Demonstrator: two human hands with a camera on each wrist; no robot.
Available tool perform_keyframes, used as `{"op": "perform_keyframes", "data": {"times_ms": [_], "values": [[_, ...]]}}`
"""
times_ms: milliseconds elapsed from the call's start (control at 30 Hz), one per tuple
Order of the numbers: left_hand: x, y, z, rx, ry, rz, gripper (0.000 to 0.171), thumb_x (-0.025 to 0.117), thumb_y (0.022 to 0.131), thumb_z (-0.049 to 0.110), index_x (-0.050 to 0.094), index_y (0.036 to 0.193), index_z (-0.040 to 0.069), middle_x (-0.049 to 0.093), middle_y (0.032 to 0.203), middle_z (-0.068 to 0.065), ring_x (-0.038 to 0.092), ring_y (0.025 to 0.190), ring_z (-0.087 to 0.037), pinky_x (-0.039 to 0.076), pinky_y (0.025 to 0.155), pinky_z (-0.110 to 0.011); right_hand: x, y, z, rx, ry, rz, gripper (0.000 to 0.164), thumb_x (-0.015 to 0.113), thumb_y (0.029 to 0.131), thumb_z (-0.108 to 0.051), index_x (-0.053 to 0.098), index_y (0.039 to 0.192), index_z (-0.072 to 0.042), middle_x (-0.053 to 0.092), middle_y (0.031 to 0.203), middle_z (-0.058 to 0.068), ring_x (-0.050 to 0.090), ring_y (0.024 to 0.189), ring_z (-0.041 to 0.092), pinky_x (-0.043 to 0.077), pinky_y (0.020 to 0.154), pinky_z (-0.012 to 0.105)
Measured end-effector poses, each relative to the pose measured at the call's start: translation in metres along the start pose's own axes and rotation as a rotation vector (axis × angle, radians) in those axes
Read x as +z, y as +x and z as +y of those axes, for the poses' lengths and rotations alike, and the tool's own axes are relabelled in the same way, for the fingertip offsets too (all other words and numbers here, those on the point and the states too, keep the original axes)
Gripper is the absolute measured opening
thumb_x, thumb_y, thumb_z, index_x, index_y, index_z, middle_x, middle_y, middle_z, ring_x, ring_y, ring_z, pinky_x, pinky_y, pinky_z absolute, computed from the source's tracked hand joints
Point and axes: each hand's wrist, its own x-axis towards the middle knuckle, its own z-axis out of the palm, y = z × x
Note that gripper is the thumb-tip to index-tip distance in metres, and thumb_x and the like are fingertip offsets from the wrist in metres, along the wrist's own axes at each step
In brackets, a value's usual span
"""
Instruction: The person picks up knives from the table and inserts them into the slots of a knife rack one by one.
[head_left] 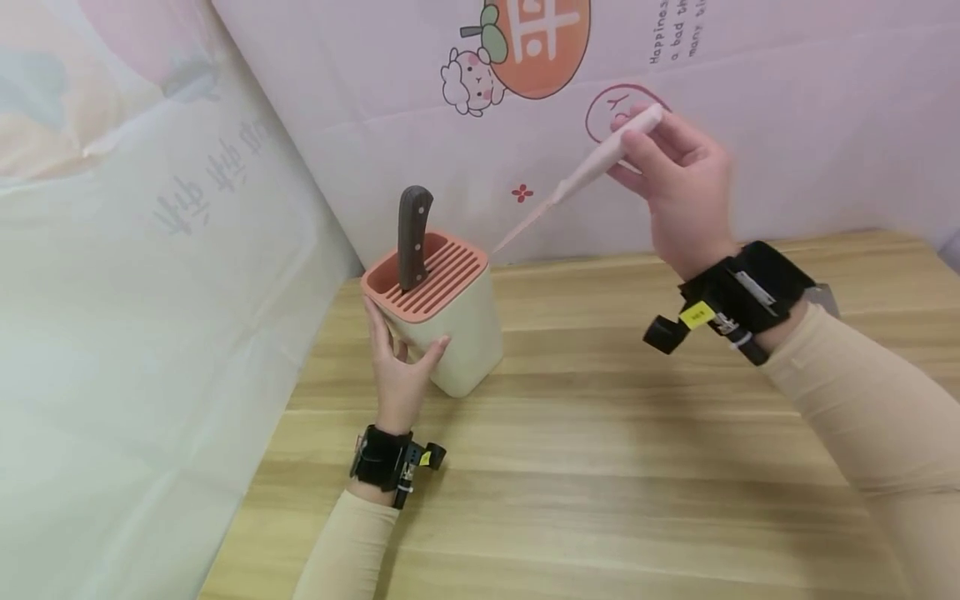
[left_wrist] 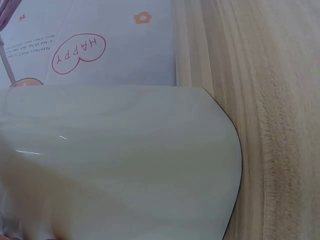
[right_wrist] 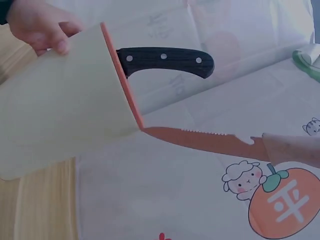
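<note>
A cream knife block [head_left: 461, 346] with an orange slotted top [head_left: 442, 287] stands on the table. My left hand [head_left: 401, 371] grips its near left side, thumb on the front and fingers along the left wall. A knife with a dark riveted handle [head_left: 414, 237] sticks up out of the slots, its blade hidden inside. My right hand [head_left: 686, 175] holds a second knife by its pale handle [head_left: 600, 158], raised to the right of the block. That knife's pinkish serrated blade [right_wrist: 205, 140] slants down toward the block. In the right wrist view its tip overlaps the orange rim's corner.
The wood-grain table [head_left: 570, 467] spreads out in front and to the right. A printed cloth [head_left: 405, 92] with cartoon figures hangs behind the block, and a pale sheet [head_left: 127, 350] covers the left side.
</note>
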Motion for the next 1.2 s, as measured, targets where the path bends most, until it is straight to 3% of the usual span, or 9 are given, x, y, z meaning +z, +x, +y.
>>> {"op": "perform_keyframes", "data": {"times_ms": [200, 367, 600, 800, 1000, 1200], "values": [[0.000, -0.002, 0.003, 0.010, 0.009, 0.002, 0.117, 0.081, 0.087, 0.003, -0.006, 0.165, 0.011, -0.008, 0.171, -0.003, 0.002, 0.155, -0.013, 0.022, 0.122, -0.045, 0.024, 0.009, -0.002, 0.012, -0.045, 0.013, 0.025, 0.075, 0.093, -0.001, 0.072, 0.117, 0.003, 0.070, 0.118, 0.020, 0.070, 0.107, 0.026, 0.057, 0.093, 0.035], [-0.001, -0.002, 0.002, 0.025, 0.014, 0.008, 0.117, 0.081, 0.087, 0.003, -0.006, 0.165, 0.010, -0.007, 0.171, -0.003, 0.003, 0.155, -0.012, 0.023, 0.122, -0.047, 0.046, 0.011, 0.011, 0.009, -0.073, -0.057, 0.024, 0.072, 0.094, 0.001, 0.072, 0.118, 0.000, 0.070, 0.119, 0.019, 0.068, 0.112, 0.028, 0.057, 0.095, 0.037], [-0.004, 0.004, -0.027, 0.058, 0.026, 0.016, 0.121, 0.085, 0.085, 0.010, -0.004, 0.165, 0.020, -0.005, 0.171, 0.007, 0.004, 0.154, -0.009, 0.024, 0.121, -0.045, 0.069, 0.004, 0.036, 0.032, -0.144, -0.125, 0.030, 0.072, 0.095, -0.002, 0.071, 0.125, 0.000, 0.071, 0.121, 0.016, 0.065, 0.117, 0.029, 0.057, 0.094, 0.036], [-0.002, 0.001, -0.011, 0.032, 0.007, 0.001, 0.120, 0.082, 0.085, 0.000, -0.006, 0.164, 0.010, -0.007, 0.171, -0.004, 0.002, 0.155, -0.017, 0.022, 0.122, -0.049, 0.076, 0.003, 0.049, 0.025, -0.193, -0.157, 0.034, 0.073, 0.095, -0.003, 0.069, 0.129, 0.000, 0.070, 0.122, 0.017, 0.066, 0.115, 0.027, 0.058, 0.093, 0.035], [0.000, -0.002, 0.005, 0.016, 0.011, -0.002, 0.118, 0.081, 0.086, 0.002, -0.007, 0.164, 0.007, -0.009, 0.171, -0.007, 0.001, 0.155, -0.017, 0.021, 0.122, -0.050, 0.085, 0.005, 0.059, 0.025, -0.306, -0.179, 0.035, 0.076, 0.094, -0.007, 0.070, 0.128, -0.001, 0.073, 0.120, 0.012, 0.069, 0.111, 0.023, 0.058, 0.092, 0.033], [-0.004, 0.003, -0.020, 0.016, 0.024, 0.011, 0.121, 0.084, 0.084, 0.002, -0.007, 0.165, 0.010, -0.009, 0.171, -0.004, 0.001, 0.155, -0.017, 0.022, 0.122, -0.049, 0.100, 0.003, 0.078, 0.088, -0.450, -0.271, 0.038, 0.077, 0.094, -0.012, 0.069, 0.130, -0.003, 0.073, 0.118, 0.011, 0.069, 0.110, 0.019, 0.057, 0.094, 0.030]]}}
